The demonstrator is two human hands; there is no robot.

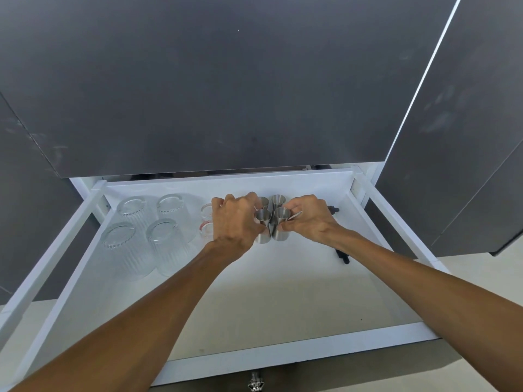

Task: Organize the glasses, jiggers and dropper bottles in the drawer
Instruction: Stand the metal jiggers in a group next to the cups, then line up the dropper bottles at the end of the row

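Note:
An open white drawer (pixel 283 292) lies below me. Several ribbed clear glasses (pixel 167 244) stand upside down at its left. Two small clear glasses (pixel 207 212) sit beside them, partly hidden by my left hand (pixel 235 222). Several steel jiggers (pixel 276 222) stand in a tight cluster at the middle back. My left hand grips the near left jigger (pixel 262 219); my right hand (pixel 308 219) pinches the near right jigger (pixel 280 226). Dark dropper bottles (pixel 342 256) lie behind my right wrist, mostly hidden.
A dark cabinet front (pixel 198 94) rises behind the drawer, with another dark panel (pixel 467 137) at the right. White drawer rails (pixel 51 264) run along the left side. The near front edge (pixel 283 355) of the drawer is white.

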